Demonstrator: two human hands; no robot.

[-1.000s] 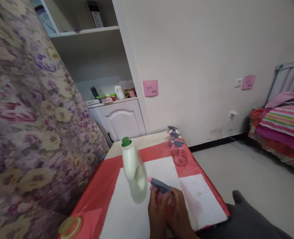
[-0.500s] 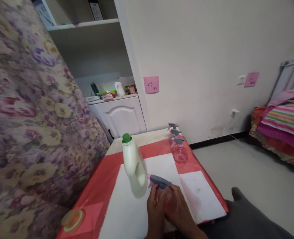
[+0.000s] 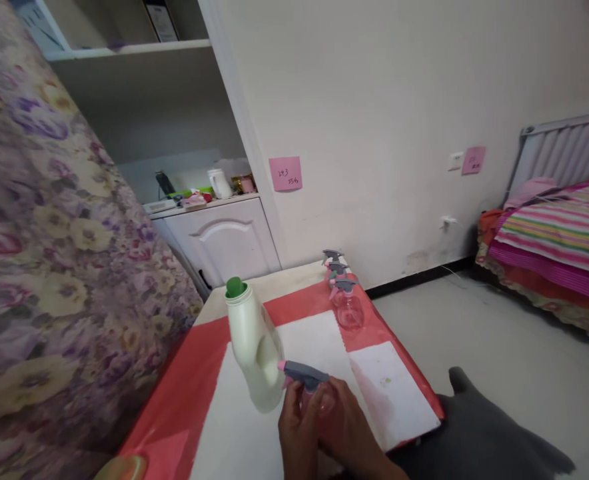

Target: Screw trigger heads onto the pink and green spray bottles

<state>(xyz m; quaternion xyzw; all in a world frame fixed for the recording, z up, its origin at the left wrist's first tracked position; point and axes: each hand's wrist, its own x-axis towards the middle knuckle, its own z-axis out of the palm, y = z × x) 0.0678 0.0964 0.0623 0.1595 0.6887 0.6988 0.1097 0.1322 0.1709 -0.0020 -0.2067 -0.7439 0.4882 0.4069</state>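
Note:
Both hands are around a clear pink spray bottle with a grey and pink spray head, near the table's front. My left hand has its fingers on the bottle's neck, just below the spray head. On the other side, my right hand wraps round the bottle's body. The pink nozzle points left, towards a large pale green jug with a green inner spout, which stands on white paper. How much liquid the held bottle contains cannot be made out.
Several similar spray bottles stand in a row at the table's back right. A stained white sheet lies at the right edge of the red cover. At bottom left, a round lid-like object is partly out of view. A floral curtain hangs left.
The view has turned slightly, so the table and jug appear further left and a little lower. Both hands keep their hold on the spray bottle.

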